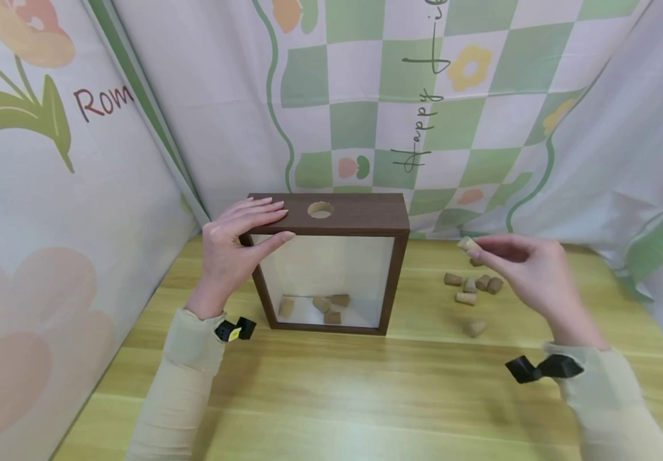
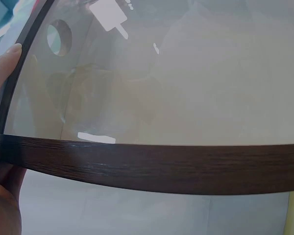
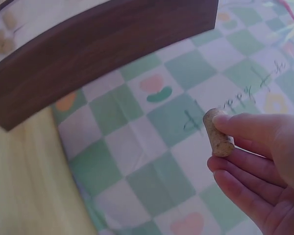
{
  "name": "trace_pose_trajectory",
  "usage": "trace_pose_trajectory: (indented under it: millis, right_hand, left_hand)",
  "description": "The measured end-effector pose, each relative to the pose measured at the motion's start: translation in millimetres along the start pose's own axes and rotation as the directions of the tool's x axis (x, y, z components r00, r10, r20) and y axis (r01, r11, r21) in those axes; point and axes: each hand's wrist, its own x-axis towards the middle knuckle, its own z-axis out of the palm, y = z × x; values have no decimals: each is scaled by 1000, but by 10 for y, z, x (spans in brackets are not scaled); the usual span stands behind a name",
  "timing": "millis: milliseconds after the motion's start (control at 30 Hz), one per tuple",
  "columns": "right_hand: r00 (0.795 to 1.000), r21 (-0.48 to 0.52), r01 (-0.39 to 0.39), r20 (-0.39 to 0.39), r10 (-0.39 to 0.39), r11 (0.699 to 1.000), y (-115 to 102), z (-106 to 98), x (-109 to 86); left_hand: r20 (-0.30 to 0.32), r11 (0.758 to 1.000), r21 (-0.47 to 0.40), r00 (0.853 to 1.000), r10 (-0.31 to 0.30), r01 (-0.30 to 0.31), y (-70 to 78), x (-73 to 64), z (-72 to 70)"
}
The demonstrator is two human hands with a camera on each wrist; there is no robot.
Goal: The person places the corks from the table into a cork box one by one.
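Observation:
A dark wooden box (image 1: pixel 366 214) with a clear front and a round hole (image 1: pixel 321 210) in its top stands upright on the table. Several corks (image 1: pixel 332 317) lie on its floor. My left hand (image 1: pixel 239 246) rests on the box's top left corner, fingers over the top and thumb along the front edge. To the right of the box, my right hand (image 1: pixel 530 269) pinches a cork (image 3: pixel 218 134) between thumb and fingers, raised over the table. Below it, several loose corks (image 1: pixel 466 298) lie in a small group, with one cork (image 1: pixel 474 328) nearer the front.
The light wooden table (image 1: pixel 331 390) runs up to a hanging cloth (image 1: pixel 354 70) with green and white checks behind the box. A flowered cloth (image 1: pixel 31 256) hangs along the left side. Black bands with cameras sit on both wrists.

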Motion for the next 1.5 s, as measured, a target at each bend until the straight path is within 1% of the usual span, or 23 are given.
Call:
trace_pose_trajectory:
  millis: [200,333,500,733,933,1100,1167,1333,1433,1500]
  right_hand:
    - [999,82,37,3,-37,996,-284,55,108]
    - [996,146,94,-23,-91,985,-453,57,185]
    - [981,215,190,-74,-178,958,-666,30,278]
    - [965,237,261,-85,-248,936,-1047,28,345]
    - [945,284,326,-64,-322,902,-1347,95,382]
    - [926,307,371,-48,-375,877,-1527,178,423]
    - [916,306,393,-49,-398,867,-1582,214,438]
    - [883,291,459,-48,-466,839,-1675,306,463]
    - [865,292,487,-33,-501,823,-1707,357,470]
    - [856,302,497,-20,-516,814,-1721,392,478]
  left_hand:
    - [1,1000,-3,1000,-1,1,7,8,-9]
    - [2,1000,0,1000,1,-1,7,12,-4]
    - [5,1000,8,1000,9,-9,8,20,2]
    - [8,1000,12,1000,15,-15,11,27,-2]
    - [-1,1000,5,1000,10,-10,15,20,0]
    - [-5,1000,1,1000,-2,2,20,16,1]
    - [-2,1000,-1,1000,-2,2,19,14,0]
    - [1,1000,-3,1000,-1,1,13,4,-2]
    - [2,1000,-1,1000,-5,5,8,1,-2]
    - [12,1000,8,1000,-7,7,4,-2,-6]
